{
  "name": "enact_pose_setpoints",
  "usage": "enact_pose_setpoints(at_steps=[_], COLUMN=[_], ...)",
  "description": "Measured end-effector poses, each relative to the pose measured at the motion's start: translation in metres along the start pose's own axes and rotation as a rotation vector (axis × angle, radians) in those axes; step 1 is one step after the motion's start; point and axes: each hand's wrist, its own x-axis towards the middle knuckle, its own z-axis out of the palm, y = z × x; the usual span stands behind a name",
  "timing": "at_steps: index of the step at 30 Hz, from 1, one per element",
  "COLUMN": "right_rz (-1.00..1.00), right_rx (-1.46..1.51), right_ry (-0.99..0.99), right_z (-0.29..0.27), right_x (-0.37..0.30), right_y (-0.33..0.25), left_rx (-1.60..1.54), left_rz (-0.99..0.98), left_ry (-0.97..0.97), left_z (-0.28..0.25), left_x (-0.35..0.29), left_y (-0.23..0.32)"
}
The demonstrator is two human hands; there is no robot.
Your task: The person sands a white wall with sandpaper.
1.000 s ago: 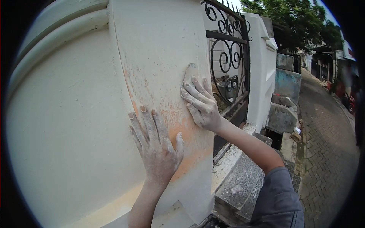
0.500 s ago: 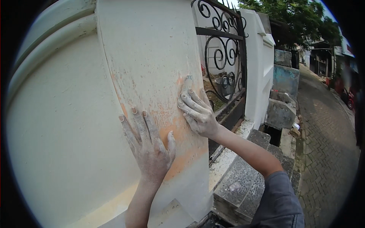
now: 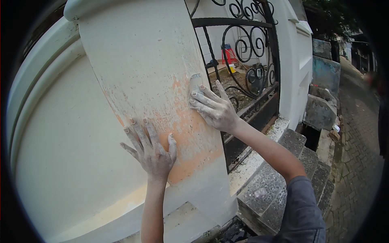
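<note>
Before me stands a white-painted wall pillar, scuffed and worn down to an orange layer across its lower middle. My left hand lies against it with fingers spread, at the left of the orange area, holding nothing. Higher up, close to the pillar's right edge, my right hand presses a small grey-white piece of sandpaper to the surface. Its upper end shows above the fingers; the rest is under them. Pale dust coats both hands.
A black wrought-iron gate adjoins the pillar on the right. Below it are rough stone steps, with concrete blocks farther off and a paved lane at far right. A curved white wall runs left.
The view has shifted, showing more behind the gate. More of the sandpaper shows above my right hand's fingers. My left hand's fingers are spread wider, the little finger pointing farther out.
</note>
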Motion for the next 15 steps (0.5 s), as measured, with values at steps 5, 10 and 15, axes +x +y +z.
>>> enact_pose_setpoints(at_steps=[5,10,15], right_rz=[0.034,0.083,-0.054], right_rx=[-0.027,0.149,0.049], right_ry=[0.296,0.129,0.098], right_z=[-0.012,0.007,-0.003], right_x=[0.11,0.023,0.038], right_y=[0.053,-0.005,0.035], left_rx=[-0.09,-0.024,-0.031], left_rz=[0.097,0.087,0.068], left_ry=[0.007,0.012,0.0], left_z=[0.004,-0.002,0.001], left_x=[0.003,0.0,0.003], left_y=[0.006,-0.012,0.0])
